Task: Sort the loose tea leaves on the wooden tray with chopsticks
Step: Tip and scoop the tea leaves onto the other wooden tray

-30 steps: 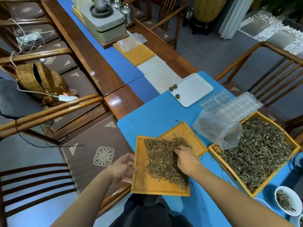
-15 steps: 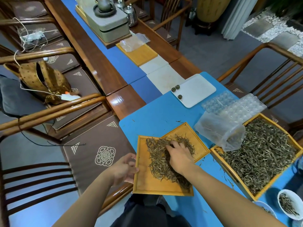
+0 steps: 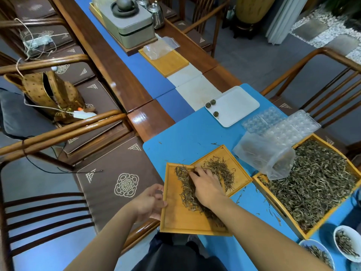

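The right hand [image 3: 207, 184] pressed flat fingers into the tea leaves [image 3: 187, 190]; the left hand [image 3: 150, 202] gripped the wooden tray [image 3: 181, 222], which overhung; tipping risked spilling.

Honey-yellow wooden tray [image 3: 176, 218] carries dark olive-brown tea leaves [image 3: 188, 192]; the counter [image 3: 187, 137] is bright blue; a brown seat cushion [image 3: 115, 184] bears cream medallion patterning.

The near tray [image 3: 181, 218] is pale, matt wood with visible grain; the tea leaves [image 3: 187, 190] on it look dry and wiry. The tabletop [image 3: 191, 137] is smooth matt blue, the table edge [image 3: 144, 120] glossy lacquered wood. The bag [image 3: 261, 153] is thin, crinkled clear plastic; the blister trays [image 3: 283, 126] are glossy clear plastic. The seat cushion [image 3: 117, 178] is brown woven cloth.
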